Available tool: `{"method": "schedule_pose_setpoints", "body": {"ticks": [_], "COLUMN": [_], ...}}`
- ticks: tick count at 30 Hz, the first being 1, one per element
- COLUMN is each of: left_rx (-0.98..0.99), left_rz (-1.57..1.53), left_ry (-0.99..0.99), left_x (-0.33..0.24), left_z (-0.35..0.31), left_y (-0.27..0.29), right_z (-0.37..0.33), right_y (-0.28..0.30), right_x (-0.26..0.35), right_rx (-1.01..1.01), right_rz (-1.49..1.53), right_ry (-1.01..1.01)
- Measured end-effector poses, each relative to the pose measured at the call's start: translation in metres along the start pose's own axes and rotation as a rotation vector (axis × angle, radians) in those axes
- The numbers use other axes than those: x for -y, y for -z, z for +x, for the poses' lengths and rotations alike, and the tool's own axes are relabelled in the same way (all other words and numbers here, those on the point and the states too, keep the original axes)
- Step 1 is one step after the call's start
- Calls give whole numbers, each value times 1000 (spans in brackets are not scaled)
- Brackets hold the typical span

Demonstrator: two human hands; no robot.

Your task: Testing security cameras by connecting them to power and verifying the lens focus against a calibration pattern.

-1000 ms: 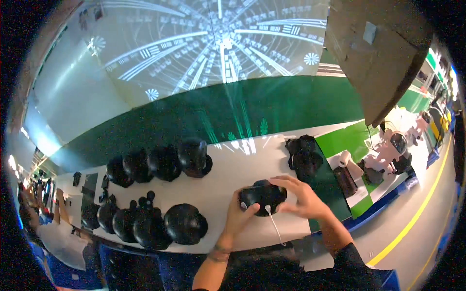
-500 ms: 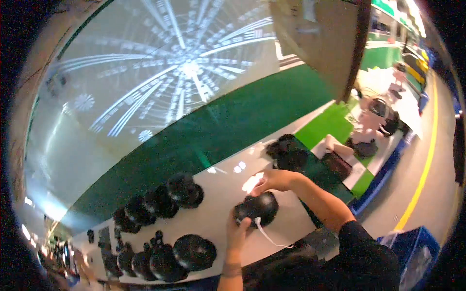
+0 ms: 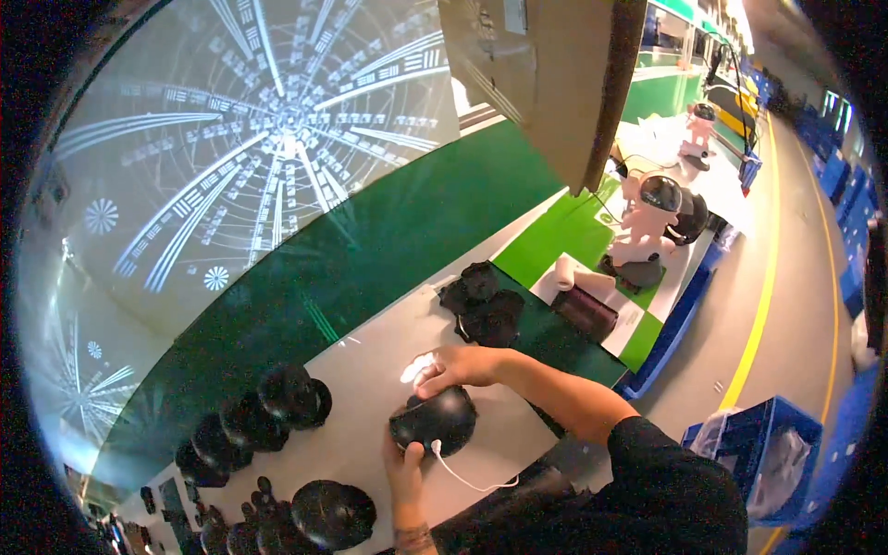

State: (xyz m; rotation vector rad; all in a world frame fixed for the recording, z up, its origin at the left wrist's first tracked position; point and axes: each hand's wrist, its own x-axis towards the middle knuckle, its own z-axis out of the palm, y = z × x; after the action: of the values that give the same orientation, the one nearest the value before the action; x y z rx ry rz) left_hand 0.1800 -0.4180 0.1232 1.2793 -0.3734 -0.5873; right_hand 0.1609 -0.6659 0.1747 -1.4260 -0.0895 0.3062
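Note:
A rounded black projector (image 3: 448,421) with a bright glow at its far end stands on the white tabletop before me. A white cable (image 3: 476,484) plugs into its near side. My left hand (image 3: 404,467) grips the projector's left side, with the thumb near the plug. At the glowing end, the fingers of my right hand (image 3: 458,368) are curled around the lens edge; glare hides their tips. On the wall (image 3: 305,120) beyond shines a white pattern of radiating lines and small marks.
Two rows of black rounded units, one with this unit (image 3: 333,514), stand to the left. Black parts (image 3: 481,305) lie on a dark green mat. Further right are a dark purple roll (image 3: 585,313), pale pink units (image 3: 645,217) and a blue bin (image 3: 760,453). A cardboard panel (image 3: 546,83) hangs ahead.
My view has swung to the right, so everything sits further left in the picture. Lines in the wall pattern look crisper now. Both hands remain on the projector.

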Motion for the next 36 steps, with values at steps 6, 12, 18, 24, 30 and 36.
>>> {"method": "schedule_pose_setpoints", "body": {"ticks": [6,12,18,24,30,36], "left_rx": [-19,-52,62,12,25,8], "left_rz": [30,43,3,81,-2,123], "left_ry": [-38,-45,-71,-78,-51,-45], "left_x": [2,7,10,9,8,7], "left_z": [-2,0,23,19,21,19], "left_y": [-1,-5,-1,6,7,10], "right_z": [11,12,16,20,25,21], "right_y": [1,8,22,22,20,17], "right_x": [-17,-29,-24,-35,-39,-33], "right_rx": [9,21,7,28,-7,-36], "right_rz": [-94,-88,46,252,216,263], "right_ry": [-35,139,-11,-147,-92,-134]}}
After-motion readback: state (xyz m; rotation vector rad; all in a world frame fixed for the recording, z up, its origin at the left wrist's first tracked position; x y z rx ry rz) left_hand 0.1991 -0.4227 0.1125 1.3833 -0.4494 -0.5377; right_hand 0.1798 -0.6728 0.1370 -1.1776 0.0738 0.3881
